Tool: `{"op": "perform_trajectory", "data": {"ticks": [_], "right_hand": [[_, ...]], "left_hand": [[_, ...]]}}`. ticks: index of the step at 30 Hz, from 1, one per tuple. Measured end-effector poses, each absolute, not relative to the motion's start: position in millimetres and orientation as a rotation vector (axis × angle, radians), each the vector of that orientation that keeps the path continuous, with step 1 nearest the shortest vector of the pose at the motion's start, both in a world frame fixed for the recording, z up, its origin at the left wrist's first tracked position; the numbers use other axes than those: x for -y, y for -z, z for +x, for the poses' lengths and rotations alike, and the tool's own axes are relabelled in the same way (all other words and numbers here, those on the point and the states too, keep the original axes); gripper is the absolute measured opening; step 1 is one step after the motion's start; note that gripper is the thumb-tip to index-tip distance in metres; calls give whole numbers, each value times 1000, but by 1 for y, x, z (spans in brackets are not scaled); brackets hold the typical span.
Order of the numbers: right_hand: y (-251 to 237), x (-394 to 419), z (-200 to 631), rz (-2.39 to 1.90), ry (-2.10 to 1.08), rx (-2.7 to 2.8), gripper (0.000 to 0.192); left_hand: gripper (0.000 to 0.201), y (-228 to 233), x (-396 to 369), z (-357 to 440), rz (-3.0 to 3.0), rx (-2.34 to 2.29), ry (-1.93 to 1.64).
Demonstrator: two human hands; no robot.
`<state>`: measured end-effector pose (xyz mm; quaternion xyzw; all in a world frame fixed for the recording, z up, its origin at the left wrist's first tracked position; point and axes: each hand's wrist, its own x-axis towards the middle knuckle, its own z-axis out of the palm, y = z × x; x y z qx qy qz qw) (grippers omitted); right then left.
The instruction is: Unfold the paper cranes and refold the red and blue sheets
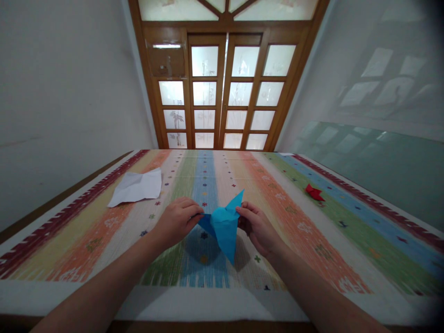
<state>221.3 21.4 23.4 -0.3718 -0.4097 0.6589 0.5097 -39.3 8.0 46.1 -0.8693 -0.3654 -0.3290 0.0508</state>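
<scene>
A folded blue origami paper (pixel 225 224) is held between my two hands, above the near middle of the table. It has several pointed flaps: one points up and to the right, another down towards me, and a darker one reaches left. My left hand (pixel 178 219) pinches the tip of the left flap between thumb and fingers. On the other side, my right hand (pixel 255 225) grips the right edge near the base of the upper point. Its lower fingers are curled and partly hidden.
A striped cloth (pixel 204 175) covers the table. To the left lies a creased white sheet of paper (pixel 138 186). A small red folded paper (pixel 314 192) rests at the right. Beyond the far edge stand wooden doors with glass panes (pixel 222 92), and a glass panel (pixel 374 162) leans along the right wall.
</scene>
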Motion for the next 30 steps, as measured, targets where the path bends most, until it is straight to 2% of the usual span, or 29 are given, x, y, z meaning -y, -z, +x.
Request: {"op": "perform_trajectory", "data": {"ticks": [6, 15, 22, 26, 30], "right_hand": [[-22, -23, 221, -881, -1527, 922, 24], [-27, -20, 218, -855, -1747, 717, 20], [-30, -15, 215, -826, -1990, 762, 31], [-26, -15, 212, -763, -1949, 808, 28], [-20, -14, 210, -735, -1935, 837, 30]], "left_hand": [[13, -44, -9, -39, -2674, 1177, 1035], [15, -45, -6, -37, -2719, 1297, 1132], [19, -48, -5, -29, -2777, 1662, 1241], [24, -45, -6, -25, -2764, 1975, 1331], [26, -39, -8, -23, -2732, 2074, 1311]]}}
